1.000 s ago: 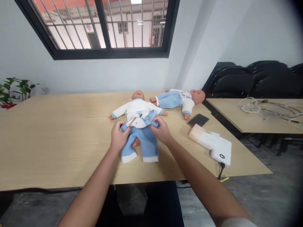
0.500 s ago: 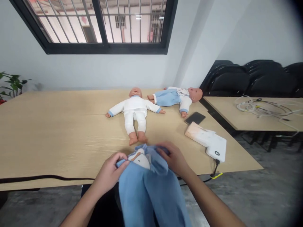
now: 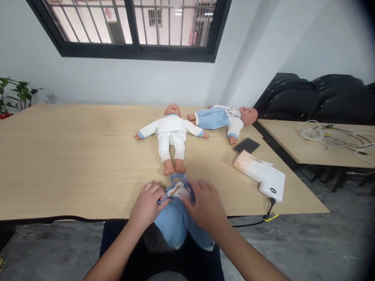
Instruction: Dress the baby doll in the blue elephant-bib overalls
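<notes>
A small pair of blue overalls [image 3: 172, 224] lies over the table's front edge, its legs hanging down toward my lap. Its bib carries a white and brown animal picture, and a loop of strap lies toward the doll's feet. My left hand [image 3: 150, 201] pinches the left edge of the overalls. On the other side, my right hand [image 3: 205, 203] is closed over the right edge, its fingertips partly hidden. Just beyond lies a baby doll [image 3: 171, 130] on its back, in a white top with blue cuffs and white trousers, feet toward me.
A second doll [image 3: 216, 118] in blue and white clothes lies at the back right. Near it are a dark phone [image 3: 246, 145] and a white power bank [image 3: 272, 184] with a cable. Tangled cables [image 3: 316, 132] lie on another table, before black folding chairs [image 3: 293, 97].
Both hands have moved with the overalls; the legs now hang lower and bunched, and the strap loop shows flat on the table. My view has shifted slightly left and down.
</notes>
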A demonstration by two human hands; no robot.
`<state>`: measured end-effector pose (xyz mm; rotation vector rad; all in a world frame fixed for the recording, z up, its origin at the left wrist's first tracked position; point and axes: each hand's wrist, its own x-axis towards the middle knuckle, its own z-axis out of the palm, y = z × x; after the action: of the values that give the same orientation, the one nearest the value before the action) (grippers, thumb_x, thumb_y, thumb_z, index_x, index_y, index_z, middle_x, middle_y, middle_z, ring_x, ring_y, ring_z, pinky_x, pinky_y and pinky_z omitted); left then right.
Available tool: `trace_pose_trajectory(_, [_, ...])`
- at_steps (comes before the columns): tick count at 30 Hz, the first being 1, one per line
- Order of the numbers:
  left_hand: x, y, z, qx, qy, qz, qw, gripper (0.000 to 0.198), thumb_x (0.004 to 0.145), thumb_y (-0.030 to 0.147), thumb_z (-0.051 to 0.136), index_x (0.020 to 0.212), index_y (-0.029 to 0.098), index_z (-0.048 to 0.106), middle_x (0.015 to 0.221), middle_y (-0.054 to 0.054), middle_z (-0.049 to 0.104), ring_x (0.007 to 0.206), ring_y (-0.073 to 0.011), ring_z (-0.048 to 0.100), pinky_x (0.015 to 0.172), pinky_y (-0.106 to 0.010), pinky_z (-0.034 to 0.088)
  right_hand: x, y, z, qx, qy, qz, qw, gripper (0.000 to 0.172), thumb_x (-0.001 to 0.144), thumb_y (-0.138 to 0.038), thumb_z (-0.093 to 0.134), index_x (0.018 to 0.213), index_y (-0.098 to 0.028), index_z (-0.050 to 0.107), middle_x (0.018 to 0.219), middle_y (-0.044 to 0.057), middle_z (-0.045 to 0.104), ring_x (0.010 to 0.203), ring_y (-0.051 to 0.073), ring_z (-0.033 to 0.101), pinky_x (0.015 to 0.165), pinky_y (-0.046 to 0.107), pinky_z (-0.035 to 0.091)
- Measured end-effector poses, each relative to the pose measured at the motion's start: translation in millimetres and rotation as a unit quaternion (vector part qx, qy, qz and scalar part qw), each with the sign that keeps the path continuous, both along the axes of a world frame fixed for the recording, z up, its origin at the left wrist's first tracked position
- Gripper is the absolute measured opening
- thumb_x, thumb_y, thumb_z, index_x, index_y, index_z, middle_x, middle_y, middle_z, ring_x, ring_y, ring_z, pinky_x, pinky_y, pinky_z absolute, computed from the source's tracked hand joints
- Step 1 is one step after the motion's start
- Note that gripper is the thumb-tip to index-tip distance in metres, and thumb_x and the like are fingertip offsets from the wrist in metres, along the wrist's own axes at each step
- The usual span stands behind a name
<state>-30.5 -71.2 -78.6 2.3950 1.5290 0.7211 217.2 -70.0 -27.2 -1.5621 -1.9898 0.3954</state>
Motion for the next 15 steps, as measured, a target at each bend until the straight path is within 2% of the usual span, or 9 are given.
trace_pose_trajectory(3, [0.3,-1.8,-1.5,0.026,0.000,-0.016,1.000,0.034,0.096,0.038,0.069,0.073,0.020,0.052,0.082,-0.003,0.059,0.087,-0.0226,0.051,0.081,-0.038,0.042,-21.1,-7.6,-2.0,-0.033,-0.102,0.042,0.993,0.019,0.092,-0.026,0.065,0.109,-0.020,0.070,0.106,0.011,0.072,0.105,0.032,0.060,0.096,0.049,0.041])
trace_pose_trajectory(4, [0.5,-2.4,-1.9,0.031,-0.002,-0.020,0.999,0.033,0.095,0.037,0.070,0.074,0.020,0.052,0.082,-0.002,0.059,0.087,-0.0225,0.051,0.082,-0.038,0.042,-26.7,-6.1,-2.4,-0.032,-0.099,0.051,0.993,0.015,0.091,-0.017,0.061,0.103,-0.021,0.070,0.104,0.009,0.072,0.104,0.030,0.060,0.095,0.047,0.040])
trace_pose_trajectory(6, [0.7,-3.3,-2.5,0.033,-0.010,-0.023,0.999,0.030,0.093,0.037,0.073,0.076,0.021,0.055,0.082,-0.002,0.061,0.087,-0.0229,0.053,0.082,-0.038,0.043,-36.7,0.9,-0.7,0.000,-0.050,0.061,0.997,0.023,0.088,-0.004,0.054,0.093,-0.021,0.068,0.101,0.006,0.073,0.102,0.026,0.061,0.095,0.044,0.040])
trace_pose_trajectory(8, [0.6,-3.7,-2.9,0.033,-0.020,-0.016,0.999,0.025,0.091,0.036,0.075,0.081,0.021,0.059,0.085,-0.003,0.064,0.090,-0.0242,0.055,0.083,-0.039,0.044,-45.9,9.5,4.6,0.060,0.017,0.087,0.994,0.025,0.087,0.001,0.050,0.085,-0.021,0.063,0.103,0.005,0.074,0.103,0.022,0.062,0.098,0.041,0.040])
trace_pose_trajectory(10, [0.3,-3.8,-3.1,0.030,-0.027,-0.008,0.999,0.016,0.092,0.032,0.075,0.087,0.021,0.063,0.088,-0.004,0.067,0.091,-0.0251,0.057,0.083,-0.039,0.044,-53.3,16.2,10.9,0.101,0.042,0.199,0.974,0.025,0.087,0.000,0.050,0.078,-0.021,0.058,0.106,0.003,0.074,0.102,0.019,0.063,0.099,0.038,0.042])
trace_pose_trajectory(12, [-0.1,-3.6,-3.3,0.022,-0.026,-0.010,0.999,0.007,0.094,0.027,0.072,0.093,0.022,0.067,0.087,-0.004,0.069,0.090,-0.0253,0.057,0.083,-0.040,0.044,-56.4,20.0,15.9,0.088,0.022,0.349,0.933,0.023,0.088,-0.002,0.050,0.078,-0.022,0.058,0.107,0.001,0.074,0.100,0.017,0.063,0.094,0.033,0.045])
trace_pose_trajectory(13, [-0.1,-3.4,-3.3,0.019,-0.023,-0.010,1.000,0.005,0.095,0.027,0.070,0.095,0.023,0.068,0.087,-0.004,0.069,0.089,-0.0254,0.057,0.083,-0.040,0.045,-55.8,21.2,17.3,0.073,0.009,0.377,0.923,0.022,0.089,-0.004,0.050,0.082,-0.022,0.060,0.106,0.002,0.074,0.099,0.017,0.064,0.092,0.032,0.047])
trace_pose_trajectory(14, [0.0,-3.1,-3.5,0.017,-0.020,-0.011,1.000,0.006,0.095,0.028,0.070,0.097,0.023,0.069,0.088,-0.004,0.070,0.089,-0.0256,0.057,0.084,-0.041,0.045,-54.1,22.0,17.9,0.061,-0.001,0.353,0.934,0.021,0.091,-0.007,0.049,0.089,-0.022,0.063,0.108,0.004,0.073,0.100,0.018,0.063,0.091,0.032,0.048])
trace_pose_trajectory(15, [0.3,-2.7,-3.7,0.018,-0.016,-0.010,1.000,0.008,0.096,0.031,0.070,0.097,0.023,0.070,0.089,-0.004,0.071,0.091,-0.0260,0.058,0.085,-0.042,0.045,-51.7,22.8,17.8,0.055,-0.007,0.283,0.958,0.018,0.095,-0.012,0.049,0.098,-0.021,0.065,0.112,0.007,0.072,0.104,0.021,0.063,0.093,0.034,0.048])
